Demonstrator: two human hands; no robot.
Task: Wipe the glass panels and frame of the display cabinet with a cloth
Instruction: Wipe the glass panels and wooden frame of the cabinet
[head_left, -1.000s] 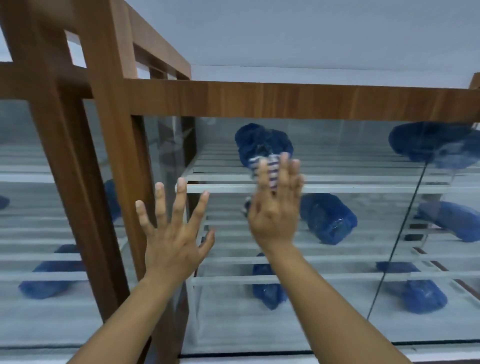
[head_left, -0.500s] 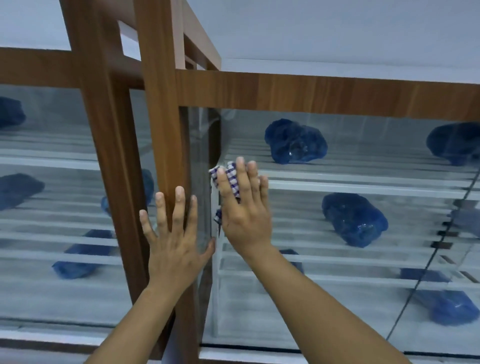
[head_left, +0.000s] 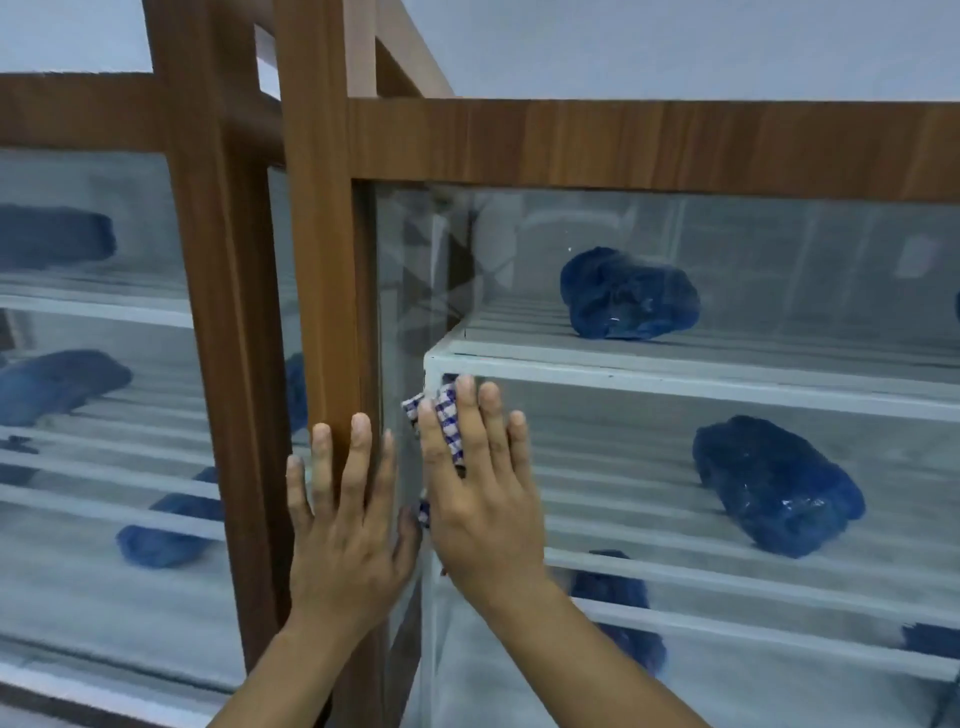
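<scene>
The cloth (head_left: 447, 422), a blue-and-white checked fabric, lay flat against the front glass panel (head_left: 649, 519) of the display cabinet, close to the panel's left edge. The right hand (head_left: 480, 499) pressed it there with straight fingers laid side by side, not curled, and the cloth showed between the first two fingers and below the thumb side of the palm. Just to its left, the left hand (head_left: 345, 525) was spread open and holding nothing. Its straight fingers rested flat on the upright wooden post (head_left: 322, 260) of the frame and on the narrow strip of glass beside it.

The post and the top rail (head_left: 649, 150) were brown wood-grain boards with square edges, meeting at the cabinet's upper left corner. Behind the smooth, clear glass ran white slatted shelves (head_left: 675, 387). A crumpled, glossy blue bundle (head_left: 628, 293) sat on the upper shelf, a second one (head_left: 776, 486) on the shelf below to the right, and a third, darker and partly hidden by the right forearm, lower down.

To the left and farther back stood a second post (head_left: 218, 312) with more glass, shelves and blurred blue bundles behind it. A plain pale wall (head_left: 675, 47) rose beyond the cabinet.
</scene>
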